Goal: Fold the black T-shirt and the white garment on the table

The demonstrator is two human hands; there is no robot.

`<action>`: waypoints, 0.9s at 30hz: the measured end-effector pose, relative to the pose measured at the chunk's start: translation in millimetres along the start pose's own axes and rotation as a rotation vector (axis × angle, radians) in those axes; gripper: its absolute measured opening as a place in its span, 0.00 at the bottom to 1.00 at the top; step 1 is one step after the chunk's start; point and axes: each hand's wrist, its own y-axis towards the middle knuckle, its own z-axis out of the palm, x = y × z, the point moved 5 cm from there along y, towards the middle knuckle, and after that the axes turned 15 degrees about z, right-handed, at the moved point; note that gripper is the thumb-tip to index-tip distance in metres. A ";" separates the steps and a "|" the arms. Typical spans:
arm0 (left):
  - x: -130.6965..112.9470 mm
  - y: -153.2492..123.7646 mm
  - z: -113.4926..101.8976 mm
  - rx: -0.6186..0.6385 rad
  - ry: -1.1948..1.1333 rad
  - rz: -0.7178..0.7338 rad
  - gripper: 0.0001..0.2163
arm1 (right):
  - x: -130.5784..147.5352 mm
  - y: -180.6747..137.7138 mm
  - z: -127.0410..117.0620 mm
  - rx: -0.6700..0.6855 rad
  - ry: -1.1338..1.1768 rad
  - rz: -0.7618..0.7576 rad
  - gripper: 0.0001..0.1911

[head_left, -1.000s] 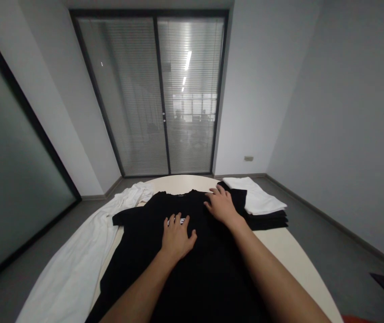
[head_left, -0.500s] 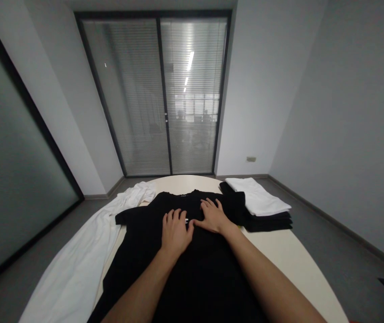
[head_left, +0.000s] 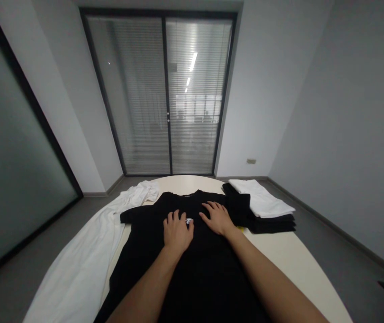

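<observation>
A black short-sleeved fabric T-shirt (head_left: pixel 205 269) bears a white print (head_left: pixel 189 221); a long white cloth (head_left: pixel 77 260), a folded white garment (head_left: pixel 264 201), a folded black cloth stack (head_left: pixel 272 225) and a cream round-edged surface (head_left: pixel 289 258) look plain.

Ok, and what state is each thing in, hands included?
Left hand: open, fingers apart, on the black T-shirt
Right hand: open, fingers apart, also on it
Black T-shirt: spread out, white print facing up
White garment: unfolded, rumpled at its far end
White cloth: folded
Black cloths: folded, stacked under it
Blinds: lowered
</observation>
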 end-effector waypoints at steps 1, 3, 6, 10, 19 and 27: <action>1.0 -0.3 1.3 -0.009 0.001 -0.012 0.22 | -1.8 1.2 3.8 0.026 0.004 0.014 0.30; 4.6 -0.5 3.5 -0.035 0.010 -0.040 0.23 | -4.4 3.2 8.5 0.061 0.019 0.032 0.31; 16.9 1.9 -0.5 -0.089 0.042 -0.073 0.24 | -5.2 4.3 9.2 0.066 0.036 0.036 0.31; 55.0 4.9 -22.1 -0.142 0.153 -0.242 0.24 | -4.6 3.6 7.8 0.057 0.041 0.040 0.31; 108.9 -7.5 -38.4 0.082 0.285 -0.243 0.16 | -3.6 3.4 12.3 0.047 0.043 0.022 0.32; 112.2 4.0 -70.2 0.050 0.378 -0.139 0.17 | 9.6 1.2 15.7 0.098 0.049 0.031 0.36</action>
